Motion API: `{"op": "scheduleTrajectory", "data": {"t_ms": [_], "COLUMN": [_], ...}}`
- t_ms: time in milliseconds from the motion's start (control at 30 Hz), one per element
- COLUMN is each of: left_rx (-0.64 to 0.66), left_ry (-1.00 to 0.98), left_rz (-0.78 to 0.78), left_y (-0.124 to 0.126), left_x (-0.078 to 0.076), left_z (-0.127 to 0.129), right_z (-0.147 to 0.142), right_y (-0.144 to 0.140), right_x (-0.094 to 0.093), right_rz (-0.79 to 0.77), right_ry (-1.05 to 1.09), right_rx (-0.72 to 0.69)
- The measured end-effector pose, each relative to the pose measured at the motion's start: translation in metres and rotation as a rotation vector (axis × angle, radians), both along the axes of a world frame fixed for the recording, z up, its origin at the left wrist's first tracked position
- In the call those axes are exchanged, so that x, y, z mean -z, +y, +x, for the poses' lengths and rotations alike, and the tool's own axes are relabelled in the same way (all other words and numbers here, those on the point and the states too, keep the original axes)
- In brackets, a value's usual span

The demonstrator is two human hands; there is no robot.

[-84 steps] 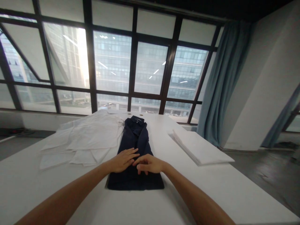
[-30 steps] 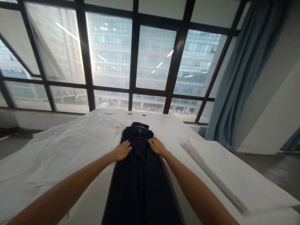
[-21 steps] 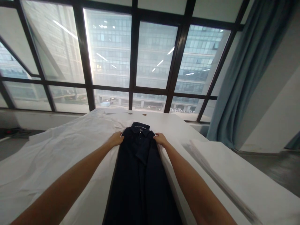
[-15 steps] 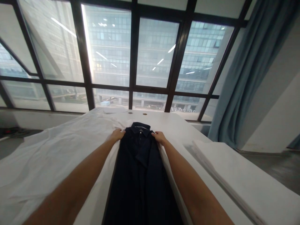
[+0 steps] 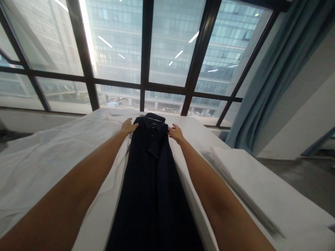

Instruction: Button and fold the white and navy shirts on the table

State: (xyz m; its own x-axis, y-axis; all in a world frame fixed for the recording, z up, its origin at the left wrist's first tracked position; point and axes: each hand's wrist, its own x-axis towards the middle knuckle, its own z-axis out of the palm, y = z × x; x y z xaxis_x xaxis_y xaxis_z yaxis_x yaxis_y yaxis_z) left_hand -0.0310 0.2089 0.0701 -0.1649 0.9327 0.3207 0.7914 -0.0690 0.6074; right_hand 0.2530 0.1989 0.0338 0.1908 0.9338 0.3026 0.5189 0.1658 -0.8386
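No readable text, numbers or signs anywhere. Small pale label inside collar of dark navy button-up shirt [image 5: 153, 164] too small and blurred to read. Faint marks behind lower window pane [image 5: 200, 113], right of centre, illegible.

White table [image 5: 191, 129] stretching toward the window, dark navy shirt [image 5: 153, 181] lying lengthwise between the fingers [image 5: 128, 122] of both hands, white fabric [image 5: 47, 153] spreading left of the left fingers, what is probably a stack of folded white cloth [image 5: 261, 188] sitting right of the right fingers.
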Motion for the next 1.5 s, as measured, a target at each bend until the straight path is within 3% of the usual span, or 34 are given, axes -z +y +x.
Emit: {"op": "scheduleTrajectory", "data": {"t_ms": [100,233,367,467,600,667,733,833,933,1033,1133,1233,1367,1500], "left_rx": [0.172,0.544,0.781,0.897,1.0,1.068,1.102,1.051,1.012,1.003,0.973,0.866,0.669,0.405], "left_ry": [0.157,0.384,0.477,0.422,0.279,0.248,0.247,0.229,0.152,0.063,-0.09,-0.312,-0.531,-0.432], "left_rz": [-0.02,0.124,0.103,0.002,-0.169,-0.205,-0.188,-0.112,-0.106,-0.165,-0.129,-0.068,-0.113,-0.308], "left_y": [-0.047,-0.142,-0.232,-0.28,-0.319,-0.331,-0.34,-0.352,-0.371,-0.39,-0.388,-0.354,-0.28,-0.215], "left_x": [0.015,0.04,0.051,0.049,0.041,0.04,0.041,0.036,0.016,-0.012,-0.034,-0.046,-0.044,-0.018], "left_z": [-0.003,-0.02,-0.04,-0.048,-0.056,-0.059,-0.059,-0.054,-0.048,-0.046,-0.048,-0.046,-0.033,-0.024], "right_z": [0.004,0.017,0.024,0.025,0.028,0.028,0.027,0.021,0.017,0.022,0.032,0.037,0.029,0.013], "right_y": [-0.05,-0.134,-0.207,-0.249,-0.293,-0.31,-0.324,-0.342,-0.364,-0.386,-0.387,-0.355,-0.278,-0.214], "right_x": [0.005,0.019,0.022,0.02,0.014,0.011,0.007,-0.005,-0.031,-0.064,-0.09,-0.099,-0.085,-0.053], "right_rz": [-0.016,0.012,-0.003,0.002,0.106,0.151,0.166,0.153,0.079,-0.098,-0.274,-0.227,-0.259,-0.396], "right_ry": [-0.31,-0.647,-0.785,-0.76,-0.717,-0.749,-0.784,-0.722,-0.552,-0.394,-0.272,-0.104,0.104,0.124], "right_rx": [-0.13,-0.219,-0.272,-0.4,-0.615,-0.657,-0.675,-0.731,-0.856,-1.0,-1.068,-0.933,-0.735,-0.43]}}
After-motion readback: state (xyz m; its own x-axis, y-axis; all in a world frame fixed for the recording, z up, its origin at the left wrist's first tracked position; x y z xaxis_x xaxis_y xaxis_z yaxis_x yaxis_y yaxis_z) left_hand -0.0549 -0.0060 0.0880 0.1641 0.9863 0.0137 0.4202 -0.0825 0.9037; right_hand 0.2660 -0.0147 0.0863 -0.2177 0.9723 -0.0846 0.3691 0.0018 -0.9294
